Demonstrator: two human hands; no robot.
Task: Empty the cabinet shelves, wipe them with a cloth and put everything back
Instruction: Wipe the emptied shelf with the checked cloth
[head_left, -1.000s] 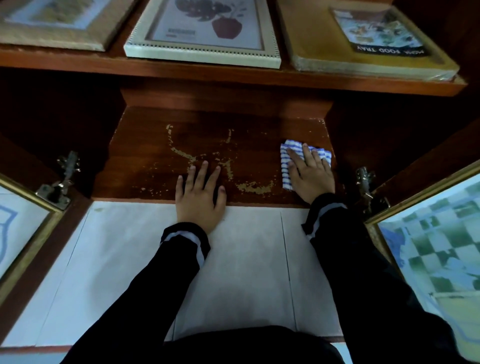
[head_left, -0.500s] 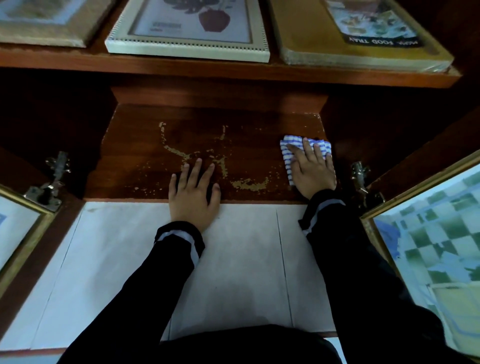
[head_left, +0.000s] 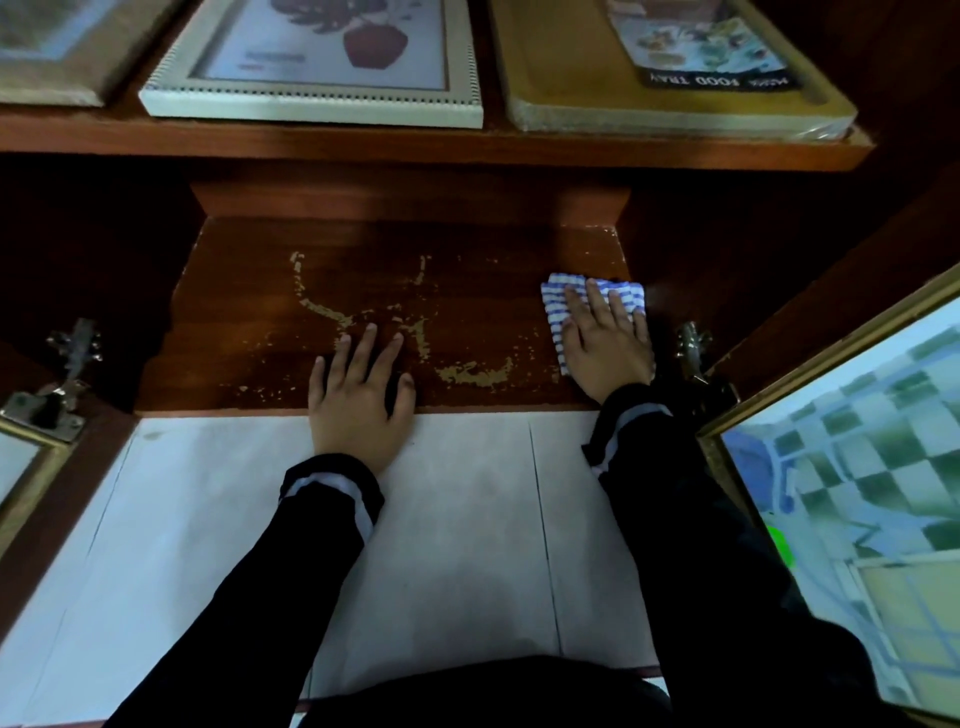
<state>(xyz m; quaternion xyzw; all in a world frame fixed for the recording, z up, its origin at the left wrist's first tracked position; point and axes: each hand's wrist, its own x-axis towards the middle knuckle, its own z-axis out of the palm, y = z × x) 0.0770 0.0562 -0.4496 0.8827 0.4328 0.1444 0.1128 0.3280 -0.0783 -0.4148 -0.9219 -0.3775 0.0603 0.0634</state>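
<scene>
Mid-wipe, by the look of it, on the bottom shelf (head_left: 467, 270) of the open cabinet. At the right end of that shelf, close to the side wall: a folded blue-and-white striped cloth (head_left: 557, 317), pinned flat under the right hand (head_left: 608, 345). Fingers (head_left: 597, 304) straight and slightly spread, pressing down on the cloth, not curled round it. Visible only past the fingertips and along the left side of that hand, with the remainder covered by the palm.

Left hand (head_left: 358, 397) flat at the near edge of the shelf, about the middle, heel over the lip toward the pale floor tiles (head_left: 467, 519). Fingers (head_left: 366, 348) straight, a little apart, holding nothing; bracing, most likely.

The relation to mind: nearly all the open board to the left of the cloth, along the left-to-right long axis of the shelf. So, probably, a sweep leftward from the right wall, straight toward the left hand, with a lift of that hand needed on the way. Only the right hand on the cloth, and the left well apart from it, with pale flaked patches (head_left: 467, 371) of worn finish between the two. Some risk of snagging the weave there; worth a lighter pass.

Hard to make out: the dark far corners and both side recesses, with no telling dust from shadow. Cut off at the top: a picture frame (head_left: 311, 62) and a wrapped food tray (head_left: 670, 73) lying on the upper shelf (head_left: 415, 143). Not yet emptied, or already refilled; cannot tell which. Just right of the cloth hand, a metal hinge (head_left: 693, 345).
</scene>
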